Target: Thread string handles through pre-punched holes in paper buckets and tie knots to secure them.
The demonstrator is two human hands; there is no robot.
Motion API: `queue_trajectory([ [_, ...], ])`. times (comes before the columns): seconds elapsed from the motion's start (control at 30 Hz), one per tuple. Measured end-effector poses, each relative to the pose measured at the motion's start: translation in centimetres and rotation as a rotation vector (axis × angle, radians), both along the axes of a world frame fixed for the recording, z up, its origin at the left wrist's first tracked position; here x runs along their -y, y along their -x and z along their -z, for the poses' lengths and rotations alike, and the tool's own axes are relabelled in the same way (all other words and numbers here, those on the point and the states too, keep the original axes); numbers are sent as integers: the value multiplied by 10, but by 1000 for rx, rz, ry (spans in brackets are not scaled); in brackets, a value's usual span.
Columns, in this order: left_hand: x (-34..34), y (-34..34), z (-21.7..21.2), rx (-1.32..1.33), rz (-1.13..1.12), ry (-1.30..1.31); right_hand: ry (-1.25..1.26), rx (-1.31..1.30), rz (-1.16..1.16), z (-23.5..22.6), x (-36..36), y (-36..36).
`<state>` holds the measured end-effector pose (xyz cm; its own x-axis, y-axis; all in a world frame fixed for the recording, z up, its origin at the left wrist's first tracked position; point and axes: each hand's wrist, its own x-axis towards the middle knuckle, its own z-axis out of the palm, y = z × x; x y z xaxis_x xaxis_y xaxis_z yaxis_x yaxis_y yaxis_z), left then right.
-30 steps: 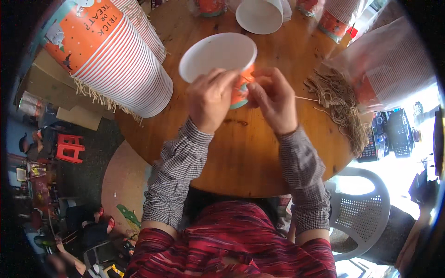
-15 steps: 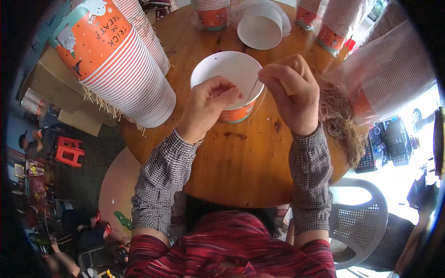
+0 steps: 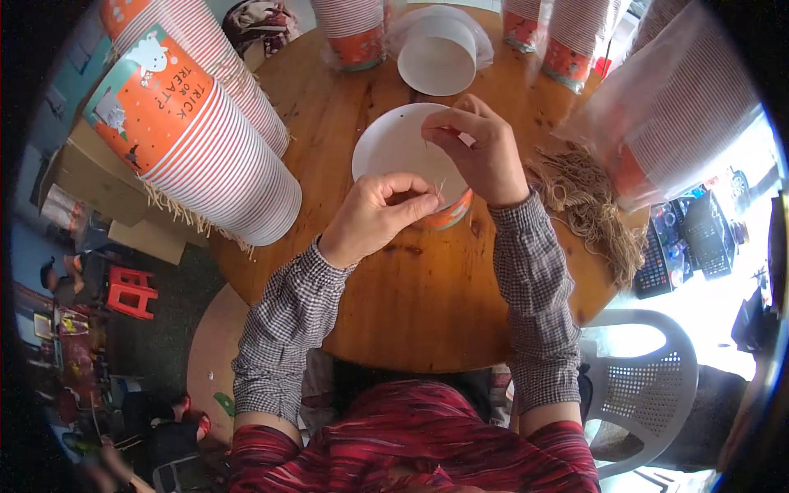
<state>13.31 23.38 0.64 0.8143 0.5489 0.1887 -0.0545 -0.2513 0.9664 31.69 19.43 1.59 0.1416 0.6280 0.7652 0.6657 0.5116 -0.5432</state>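
Note:
A paper bucket (image 3: 386, 152), white inside and orange outside, stands on the table in front of me, with a small dark hole near its far rim. Over its near side, my left hand (image 3: 382, 214) pinches a thin beige string (image 3: 441, 191) between thumb and forefinger, short ends poking up. My right hand (image 3: 485, 152) is above the bucket's right part, finger and thumb pinched together; a fine strand seems to hang from the fingertips. Whether both hands hold the same string cannot be made out. To the right lies a tangled bundle of beige strings (image 3: 588, 209).
Tall nested stacks of orange printed buckets (image 3: 218, 156) lean at the left, with string fringe under them. A white bucket (image 3: 437, 66) in plastic lies at the back. Wrapped stacks (image 3: 682, 123) line the right. A grey plastic chair (image 3: 649, 386) is right of the wooden table (image 3: 411, 304).
My right hand has moved left over the bucket and my left hand slightly right, so they are closer together. The strand stretched below the right fingers no longer shows. The whole view has shifted slightly.

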Motion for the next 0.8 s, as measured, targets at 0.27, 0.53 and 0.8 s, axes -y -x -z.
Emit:
queue_trajectory([
  [0.27, -6, 9, -8, 2, -185, 102, -60, -274, -146, 2, -4, -9],
  [0.53, -5, 18, -7, 31, -209, 128, 319, -249, -429, -11, 16, 10],
  [0.8, -2, 16, -10, 11, -172, 113, 254, -25, -392, -9, 18, 3],
])
